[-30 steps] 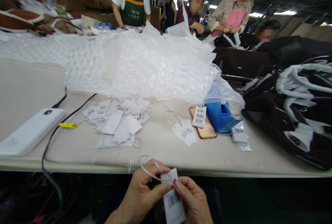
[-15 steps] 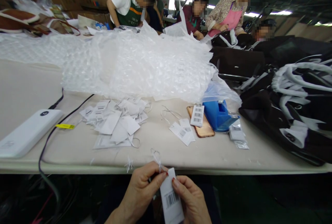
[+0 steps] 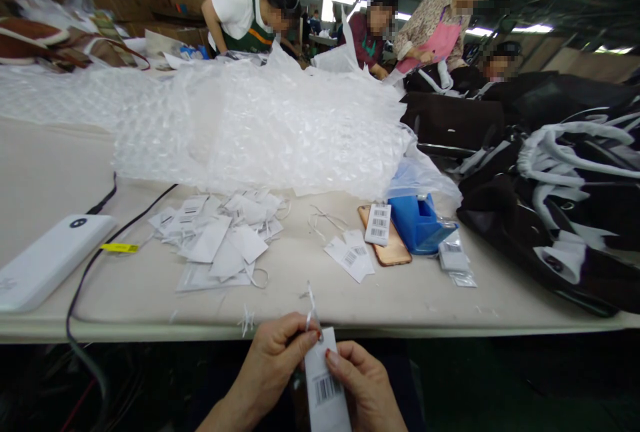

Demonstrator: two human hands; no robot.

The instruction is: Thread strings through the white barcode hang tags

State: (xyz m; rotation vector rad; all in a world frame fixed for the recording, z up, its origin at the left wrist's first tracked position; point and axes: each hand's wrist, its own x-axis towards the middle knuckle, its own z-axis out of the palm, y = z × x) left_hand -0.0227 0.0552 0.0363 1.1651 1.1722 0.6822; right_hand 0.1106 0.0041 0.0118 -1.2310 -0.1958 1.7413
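Observation:
A white barcode hang tag (image 3: 324,389) is held upright between my two hands, just below the table's front edge. My left hand (image 3: 277,359) pinches the white string (image 3: 312,312) at the tag's top hole; the loop of the string sticks up above the fingers. My right hand (image 3: 363,379) grips the tag's right side between thumb and fingers. Beyond my hands, a loose pile of white tags (image 3: 215,235) lies on the table. Two more barcode tags (image 3: 350,255) rest to the right of that pile, near a strand of string (image 3: 325,217).
A gold phone (image 3: 395,249) carries a barcode sticker sheet (image 3: 379,224), beside a blue tape dispenser (image 3: 417,225). Bubble wrap (image 3: 270,125) spans the middle. Dark bags (image 3: 510,239) crowd the right. A white power bank (image 3: 55,262) and black cable (image 3: 93,262) lie left. Several people work behind.
The string loop above my left fingers now stands straighter and has shifted slightly right. The tag has turned a little more upright. Both hands keep their hold; the whole view has shifted slightly.

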